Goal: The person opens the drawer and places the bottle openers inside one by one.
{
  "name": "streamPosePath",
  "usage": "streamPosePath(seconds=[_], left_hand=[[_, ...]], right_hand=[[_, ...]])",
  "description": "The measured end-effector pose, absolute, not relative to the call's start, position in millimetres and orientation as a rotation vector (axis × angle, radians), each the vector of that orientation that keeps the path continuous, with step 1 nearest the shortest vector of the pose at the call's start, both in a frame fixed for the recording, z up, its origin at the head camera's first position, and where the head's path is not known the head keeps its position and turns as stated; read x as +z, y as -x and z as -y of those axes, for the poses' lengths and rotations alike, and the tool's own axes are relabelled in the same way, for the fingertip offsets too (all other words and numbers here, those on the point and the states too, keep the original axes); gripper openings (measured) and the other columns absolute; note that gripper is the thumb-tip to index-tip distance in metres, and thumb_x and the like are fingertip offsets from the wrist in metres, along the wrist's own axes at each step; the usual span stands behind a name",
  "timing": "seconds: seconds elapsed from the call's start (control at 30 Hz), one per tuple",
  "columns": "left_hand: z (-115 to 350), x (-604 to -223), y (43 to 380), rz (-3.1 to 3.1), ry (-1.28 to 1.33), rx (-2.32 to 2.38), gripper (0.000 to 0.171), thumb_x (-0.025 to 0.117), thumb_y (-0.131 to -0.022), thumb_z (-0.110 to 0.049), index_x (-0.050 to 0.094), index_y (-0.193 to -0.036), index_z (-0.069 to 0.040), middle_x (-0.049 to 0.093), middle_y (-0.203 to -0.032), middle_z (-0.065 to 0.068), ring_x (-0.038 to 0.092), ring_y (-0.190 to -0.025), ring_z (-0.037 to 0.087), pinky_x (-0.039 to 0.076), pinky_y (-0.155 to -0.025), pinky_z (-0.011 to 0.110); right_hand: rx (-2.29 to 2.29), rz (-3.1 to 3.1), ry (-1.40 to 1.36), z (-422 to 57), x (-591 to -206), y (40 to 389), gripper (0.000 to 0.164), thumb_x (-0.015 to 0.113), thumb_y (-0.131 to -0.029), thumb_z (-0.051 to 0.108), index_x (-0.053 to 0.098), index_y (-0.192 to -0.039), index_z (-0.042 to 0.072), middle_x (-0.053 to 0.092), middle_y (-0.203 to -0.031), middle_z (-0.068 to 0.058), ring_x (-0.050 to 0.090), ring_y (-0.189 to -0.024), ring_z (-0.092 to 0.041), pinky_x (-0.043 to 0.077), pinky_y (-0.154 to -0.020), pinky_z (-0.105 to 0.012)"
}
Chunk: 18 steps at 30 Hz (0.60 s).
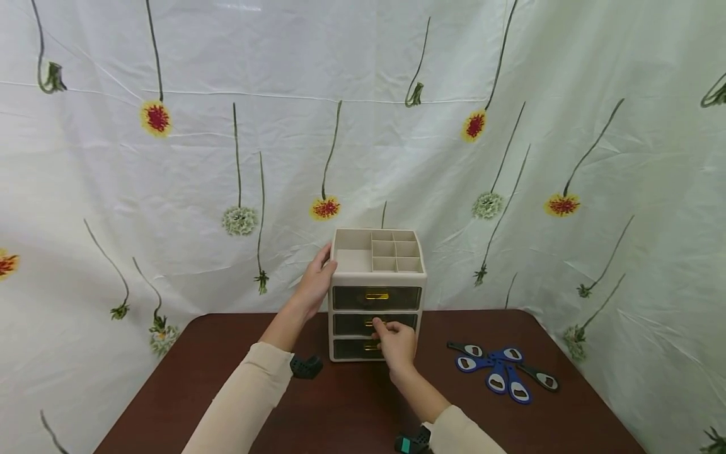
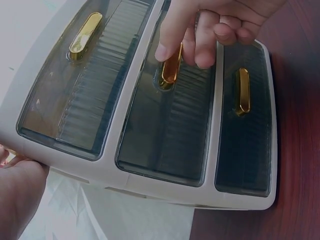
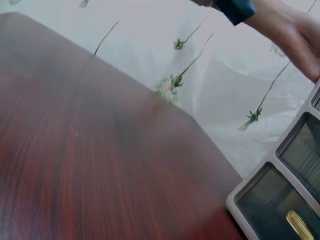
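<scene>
A cream desktop organizer (image 1: pixel 377 277) stands on the table, with three dark see-through drawers and an open divided top. Against its upper left side rests my left hand (image 1: pixel 314 280), the fingers extended along the wall; part of this hand (image 2: pixel 20 192) shows at the left wrist view's edge. My right hand (image 1: pixel 396 343) pinches the gold handle (image 2: pixel 171 70) of the middle drawer (image 2: pixel 165 130) between thumb and fingers. That drawer sits in line with the top drawer (image 2: pixel 85 85) and bottom drawer (image 2: pixel 245 150). The right hand is outside its own wrist view.
Several flat blue and black paddle-shaped tools (image 1: pixel 496 376) with pale oval ends lie in a cluster right of the organizer. The dark reddish-brown table (image 1: pixel 340 410) has angled back corners. Behind it hangs a white flower-print cloth (image 1: pixel 374 157).
</scene>
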<state>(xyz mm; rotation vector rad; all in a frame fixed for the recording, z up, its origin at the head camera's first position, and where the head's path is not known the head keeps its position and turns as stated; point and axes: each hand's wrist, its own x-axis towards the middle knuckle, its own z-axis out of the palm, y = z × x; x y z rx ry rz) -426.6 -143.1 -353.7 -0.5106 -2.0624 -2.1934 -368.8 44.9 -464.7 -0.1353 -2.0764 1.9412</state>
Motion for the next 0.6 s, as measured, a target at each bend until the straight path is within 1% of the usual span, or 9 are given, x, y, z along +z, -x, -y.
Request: streamPosePath(seconds=[0.1,0.23,0.43,0.6], left_hand=[[144.9,-354.6,427.0,2.056,0.506,-2.197,0.058,0.035,-0.113,-0.013,0.014,-0.167,-0.011,0.015,-0.170,0.012,0.017,-0.152,0.029,0.020,-0.121,0.048],[144.2,-354.1,427.0,2.060,0.497,-2.193,0.058,0.035,-0.113,-0.013,0.014,-0.167,-0.011,0.015,-0.170,0.012,0.018,-0.152,0.029,0.021,-0.121,0.048],[143.6,-353.3,425.0,2.074,0.500,-2.183,0.058,0.035,-0.113,-0.014,0.014,-0.167,-0.011,0.015,-0.169,0.013,0.020,-0.151,0.030,0.022,-0.120,0.050],[141.6,-354.2,425.9,2.061,0.503,-2.185,0.058,0.035,-0.113,-0.013,0.014,-0.167,-0.010,0.015,-0.169,0.012,0.020,-0.151,0.030,0.022,-0.120,0.050]], right_hand=[[2.020,2.046,0.177,-42.1,-464.1,367.6,0.032,0.077,-0.097,0.030,0.071,-0.079,0.003,0.074,-0.073,-0.011,0.064,-0.056,-0.026,0.050,-0.052,-0.031],[2.106,1.998,0.202,-41.2,-464.0,365.2,0.031,0.076,-0.097,0.029,0.070,-0.083,0.003,0.074,-0.073,-0.010,0.060,-0.054,-0.018,0.051,-0.053,-0.031],[2.153,1.967,0.209,-41.8,-465.8,362.7,0.030,0.076,-0.097,0.029,0.070,-0.083,0.002,0.072,-0.070,-0.007,0.057,-0.054,-0.015,0.050,-0.053,-0.029],[2.122,1.986,0.179,-44.6,-468.1,360.0,0.033,0.077,-0.097,0.032,0.071,-0.083,0.002,0.072,-0.071,-0.007,0.059,-0.056,-0.018,0.052,-0.055,-0.033]])
